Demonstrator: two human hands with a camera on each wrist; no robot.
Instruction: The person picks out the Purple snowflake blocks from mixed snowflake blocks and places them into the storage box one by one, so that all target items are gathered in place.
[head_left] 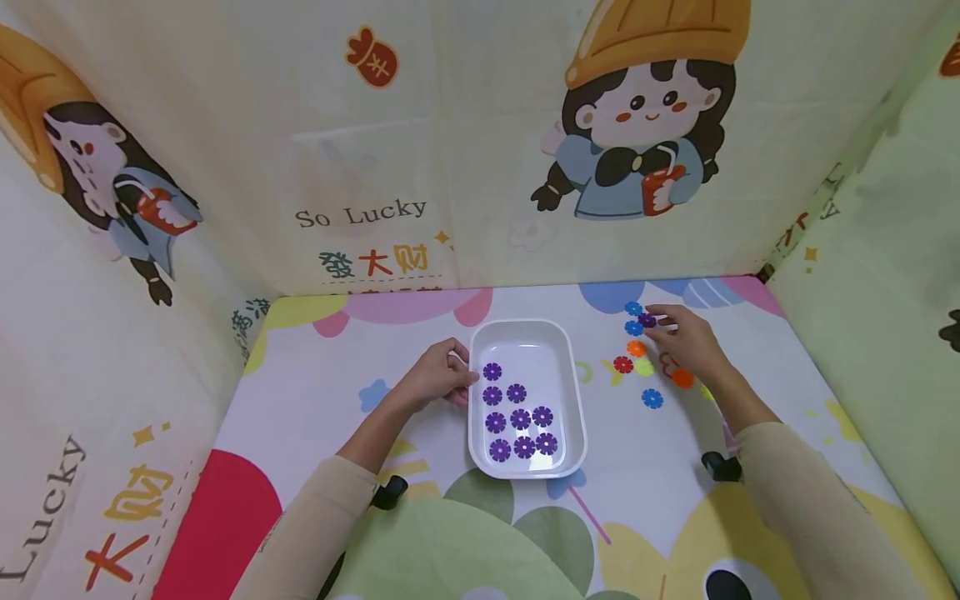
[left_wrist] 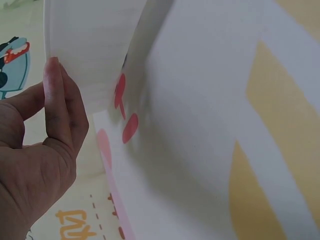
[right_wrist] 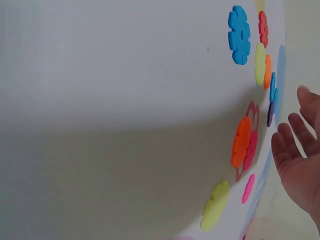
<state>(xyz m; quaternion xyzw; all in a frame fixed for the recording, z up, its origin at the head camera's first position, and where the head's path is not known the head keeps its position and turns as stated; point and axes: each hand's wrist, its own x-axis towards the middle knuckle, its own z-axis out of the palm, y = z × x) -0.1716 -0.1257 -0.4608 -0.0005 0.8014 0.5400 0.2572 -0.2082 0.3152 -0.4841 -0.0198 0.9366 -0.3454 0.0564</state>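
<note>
A white tray [head_left: 527, 472] lies on the patterned cloth and holds several purple flower-shaped plastic discs [head_left: 521, 418]. My left hand [head_left: 438, 372] grips its left rim; in the left wrist view, fingers [left_wrist: 56, 100] lie against the tray's outer wall [left_wrist: 92, 55]. To the right of the tray, my right hand [head_left: 686, 337] reaches towards a loose purple flower disc [head_left: 647, 320] beside two blue ones [head_left: 633, 328]. In the right wrist view, the fingers of that hand [right_wrist: 300, 145] are spread apart, with the purple disc [right_wrist: 270, 114] just beyond the fingertips.
Loose flower discs lie near and below my right hand: orange [head_left: 636, 348], red [head_left: 623, 365], yellow-green [head_left: 643, 367], blue [head_left: 652, 398] and another orange [head_left: 682, 378]. Printed cloth walls [head_left: 495, 167] rise behind the table and at both sides.
</note>
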